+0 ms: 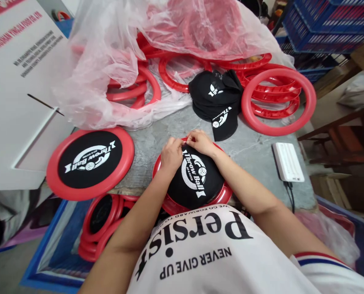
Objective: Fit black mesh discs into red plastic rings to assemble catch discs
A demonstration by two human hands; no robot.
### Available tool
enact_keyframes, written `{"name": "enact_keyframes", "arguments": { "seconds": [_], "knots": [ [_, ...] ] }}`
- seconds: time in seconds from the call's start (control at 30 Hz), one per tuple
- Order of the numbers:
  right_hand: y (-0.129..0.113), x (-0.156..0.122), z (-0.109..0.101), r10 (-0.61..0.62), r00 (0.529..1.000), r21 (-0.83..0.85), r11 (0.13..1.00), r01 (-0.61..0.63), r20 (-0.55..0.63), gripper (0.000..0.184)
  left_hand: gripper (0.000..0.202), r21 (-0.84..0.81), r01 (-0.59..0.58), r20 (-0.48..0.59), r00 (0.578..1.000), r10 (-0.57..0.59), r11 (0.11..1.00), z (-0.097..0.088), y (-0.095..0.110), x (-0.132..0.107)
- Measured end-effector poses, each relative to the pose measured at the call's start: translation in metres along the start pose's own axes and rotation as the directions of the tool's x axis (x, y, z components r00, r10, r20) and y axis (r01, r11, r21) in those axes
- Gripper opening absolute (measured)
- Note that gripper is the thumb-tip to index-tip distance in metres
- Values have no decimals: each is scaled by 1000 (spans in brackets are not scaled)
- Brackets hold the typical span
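Note:
A red plastic ring [223, 195] lies on the grey table right in front of me, with a black cloth cover [194, 179] printed "Throw Ball" stretched over it. My left hand [171, 154] and my right hand [200, 141] meet at the ring's far edge. Both have their fingers pinched on the black cloth there. A finished red disc with its black cover [90, 162] lies to the left on the table.
A pile of black covers [217, 102] sits behind the ring. Stacked bare red rings [278, 100] lie at back right, more under a clear plastic bag [114, 53]. A white power bank [287, 162] lies at right. Finished discs [100, 222] fill a blue crate below left. A white carton [16, 81] stands left.

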State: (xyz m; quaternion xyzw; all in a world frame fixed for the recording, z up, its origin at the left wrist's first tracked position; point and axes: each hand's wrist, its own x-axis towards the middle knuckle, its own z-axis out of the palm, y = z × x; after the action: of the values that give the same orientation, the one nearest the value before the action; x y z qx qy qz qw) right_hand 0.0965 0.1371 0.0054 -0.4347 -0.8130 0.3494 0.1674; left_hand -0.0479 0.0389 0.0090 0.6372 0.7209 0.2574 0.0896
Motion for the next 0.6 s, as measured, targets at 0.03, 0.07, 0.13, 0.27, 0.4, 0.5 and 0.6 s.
{"name": "enact_keyframes", "arguments": {
  "seconds": [0.03,0.07,0.13,0.27,0.4,0.5,0.6],
  "knots": [
    [0,0,0,4,1000,-1,1000,-4,2,14,30,0,0,1,1000,0,1000,1,-1,0],
    [-1,0,-1,5,1000,-2,1000,-5,5,13,30,-2,0,3,1000,0,1000,1,-1,0],
    [-2,-1,-2,3,1000,-8,1000,-3,8,13,30,-9,-2,3,1000,2,1000,3,-2,0],
    [-2,-1,-1,-3,1000,-45,999,3,7,14,31,-19,2,0,1000,-2,1000,5,-3,0],
    [-2,0,1,-17,1000,-74,997,16,-11,16,35,19,9,12,1000,-9,1000,5,-2,1],
    [-3,1,3,0,1000,-113,994,-3,-21,18,36,53,15,48,999,-18,999,2,0,0],
    [-6,-1,2,7,1000,-140,990,-11,-27,19,35,44,43,62,997,-46,998,-3,4,0]
  ]
}}
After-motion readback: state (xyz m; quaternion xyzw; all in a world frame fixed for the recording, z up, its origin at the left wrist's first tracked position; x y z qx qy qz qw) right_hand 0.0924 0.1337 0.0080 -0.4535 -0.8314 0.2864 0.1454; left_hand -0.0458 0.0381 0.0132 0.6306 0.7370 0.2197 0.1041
